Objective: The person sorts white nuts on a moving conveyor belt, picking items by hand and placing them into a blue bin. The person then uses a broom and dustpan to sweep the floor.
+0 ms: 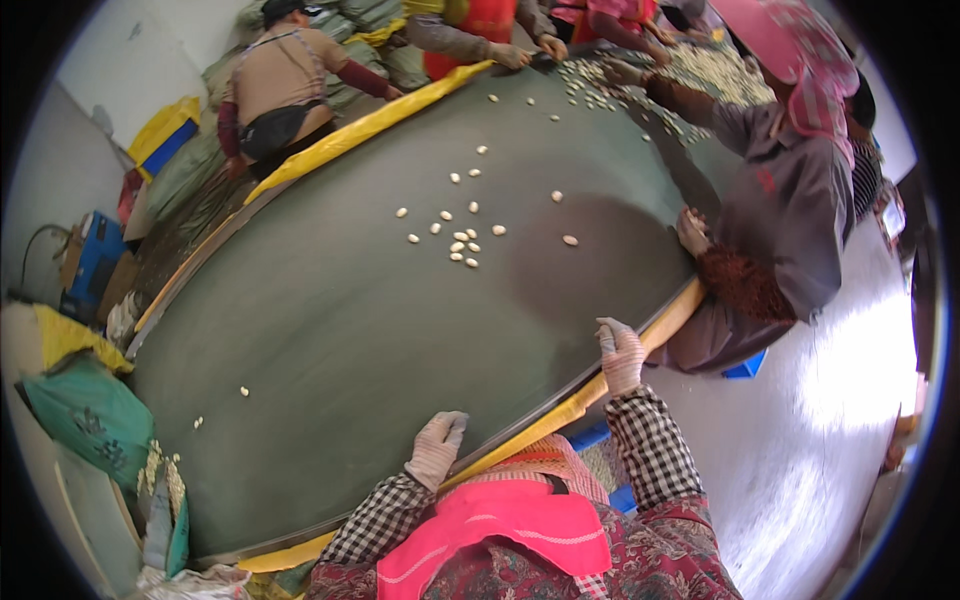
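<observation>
A long dark-green sorting table (pixel 322 315) with yellow padding along its edges lies before me. My left hand (pixel 438 448), in a pale striped glove, rests over the near edge with its fingers curled; whether it holds anything is hidden. Farther right, my right hand (pixel 621 355), gloved too, is at the same edge, fingers bent, with its palm side hidden. Both hands are apart from the loose whitish beans or nuts (pixel 459 246) scattered mid-table. A denser group (pixel 589 90) lies at the far end, near a large heap (pixel 720 75).
A co-worker in a pink hat (pixel 787 172) leans over the table on the right. Others stand at its far side and end. Green sacks (pixel 90 420) and a few pieces lie at the left end. Blue crates (pixel 592 436) holding pale pieces are below the near edge.
</observation>
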Demonstrator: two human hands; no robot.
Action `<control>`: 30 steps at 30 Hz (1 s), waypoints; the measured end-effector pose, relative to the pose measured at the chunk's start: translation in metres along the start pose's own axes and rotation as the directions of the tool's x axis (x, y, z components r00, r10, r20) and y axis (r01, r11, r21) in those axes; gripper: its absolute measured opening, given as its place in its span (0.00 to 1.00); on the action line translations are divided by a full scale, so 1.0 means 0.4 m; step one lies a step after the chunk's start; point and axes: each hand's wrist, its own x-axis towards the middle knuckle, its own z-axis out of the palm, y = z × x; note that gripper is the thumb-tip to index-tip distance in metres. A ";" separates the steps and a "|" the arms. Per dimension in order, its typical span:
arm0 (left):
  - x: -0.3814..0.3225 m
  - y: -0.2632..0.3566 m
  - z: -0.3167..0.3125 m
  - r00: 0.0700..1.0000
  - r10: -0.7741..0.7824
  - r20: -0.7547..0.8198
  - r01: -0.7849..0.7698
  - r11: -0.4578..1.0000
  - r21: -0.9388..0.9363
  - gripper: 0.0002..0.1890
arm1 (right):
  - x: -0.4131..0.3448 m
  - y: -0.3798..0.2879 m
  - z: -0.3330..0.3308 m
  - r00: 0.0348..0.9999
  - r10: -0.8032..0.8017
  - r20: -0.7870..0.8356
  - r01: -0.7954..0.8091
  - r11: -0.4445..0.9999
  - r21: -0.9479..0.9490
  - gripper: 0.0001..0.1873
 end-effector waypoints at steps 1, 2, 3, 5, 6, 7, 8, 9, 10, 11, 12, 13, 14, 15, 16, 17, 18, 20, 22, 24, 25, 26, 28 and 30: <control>-0.016 -0.011 -0.029 0.996 0.022 -0.090 -0.015 0.997 0.069 0.09 | 0.027 -0.012 0.031 0.982 0.165 0.097 -0.166 0.986 0.007 0.11; -0.035 -0.026 -0.060 0.986 0.031 -0.167 -0.013 0.994 0.108 0.09 | 0.035 -0.015 0.038 0.982 0.121 0.147 -0.056 0.923 -0.380 0.12; -0.055 -0.042 -0.087 0.969 -0.078 -0.235 0.082 0.997 0.009 0.09 | 0.046 -0.014 0.046 0.952 0.199 0.234 -0.033 0.824 -0.566 0.13; -0.101 -0.093 -0.148 0.927 -0.142 -0.346 0.154 0.988 0.007 0.08 | 0.041 -0.003 0.060 0.933 0.318 0.167 -0.151 0.770 -0.620 0.12; -0.131 -0.121 -0.184 0.910 -0.070 -0.408 0.160 0.969 0.190 0.09 | 0.038 0.005 0.068 0.931 0.312 0.191 -0.126 0.765 -0.631 0.12; -0.169 -0.142 -0.208 0.872 -0.083 -0.482 0.200 0.960 0.197 0.09 | 0.031 0.015 0.066 0.929 0.289 0.231 -0.087 0.778 -0.622 0.14; -0.203 -0.158 -0.227 0.834 -0.127 -0.538 0.277 0.938 0.208 0.09 | 0.031 0.024 0.071 0.932 0.264 0.249 -0.086 0.827 -0.555 0.14; -0.242 -0.167 -0.241 0.791 -0.156 -0.592 0.345 0.912 0.221 0.09 | 0.028 0.035 0.073 0.931 0.239 0.275 -0.053 0.836 -0.545 0.14; -0.278 -0.168 -0.250 0.746 -0.181 -0.641 0.395 0.895 0.207 0.09 | 0.031 0.044 0.075 0.928 0.228 0.293 -0.036 0.840 -0.541 0.14; -0.299 -0.167 -0.245 0.702 -0.212 -0.679 0.452 0.871 0.195 0.08 | 0.034 0.057 0.078 0.929 0.210 0.306 0.021 0.794 -0.608 0.15; -0.317 -0.163 -0.245 0.683 -0.246 -0.687 0.490 0.852 0.182 0.09 | 0.036 0.065 0.081 0.938 0.217 0.269 0.002 0.775 -0.632 0.15; -0.327 -0.159 -0.245 0.665 -0.300 -0.684 0.554 0.812 0.182 0.10 | 0.038 0.072 0.082 0.951 0.150 0.270 0.075 0.737 -0.672 0.13; -0.327 -0.156 -0.244 0.667 -0.236 -0.707 0.515 0.832 0.207 0.10 | 0.042 0.079 0.086 0.940 0.155 0.304 0.092 0.742 -0.664 0.14; -0.326 -0.150 -0.242 0.670 -0.218 -0.709 0.510 0.829 0.228 0.10 | 0.042 0.082 0.083 0.936 0.068 0.345 0.167 0.776 -0.608 0.15; -0.322 -0.147 -0.240 0.690 -0.204 -0.695 0.486 0.842 0.236 0.10 | 0.046 0.088 0.084 0.942 0.060 0.331 0.161 0.784 -0.599 0.15; -0.317 -0.147 -0.242 0.709 -0.169 -0.685 0.455 0.851 0.261 0.09 | 0.046 0.089 0.079 0.942 0.018 0.335 0.150 0.870 -0.469 0.16; -0.311 -0.146 -0.241 0.720 -0.193 -0.666 0.471 0.841 0.266 0.09 | 0.051 0.094 0.079 0.937 -0.031 0.348 0.201 0.863 -0.463 0.16; -0.320 -0.148 -0.241 0.728 -0.114 -0.676 0.389 0.881 0.270 0.08 | 0.061 0.100 0.078 0.925 0.056 0.376 0.134 0.878 -0.460 0.16; -0.323 -0.151 -0.237 0.724 -0.121 -0.680 0.404 0.873 0.275 0.08 | 0.077 0.111 0.082 0.919 0.048 0.391 0.145 0.882 -0.449 0.16; -0.327 -0.155 -0.233 0.711 -0.129 -0.692 0.420 0.867 0.269 0.08 | 0.096 0.132 0.089 0.915 0.057 0.400 0.167 0.849 -0.501 0.15; -0.325 -0.154 -0.226 0.705 -0.143 -0.695 0.424 0.870 0.252 0.08 | 0.106 0.148 0.089 0.911 0.075 0.407 0.159 0.844 -0.512 0.15; -0.327 -0.157 -0.227 0.722 -0.214 -0.658 0.459 0.859 0.225 0.09 | 0.117 0.162 0.094 0.905 0.037 0.423 0.201 0.839 -0.505 0.15; -0.326 -0.157 -0.231 0.731 -0.289 -0.618 0.487 0.855 0.176 0.11 | 0.138 0.197 0.098 0.888 -0.010 0.459 0.254 0.844 -0.472 0.15; -0.328 -0.152 -0.235 0.734 -0.353 -0.580 0.516 0.845 0.139 0.11 | 0.159 0.227 0.105 0.875 -0.106 0.472 0.359 0.797 -0.485 0.14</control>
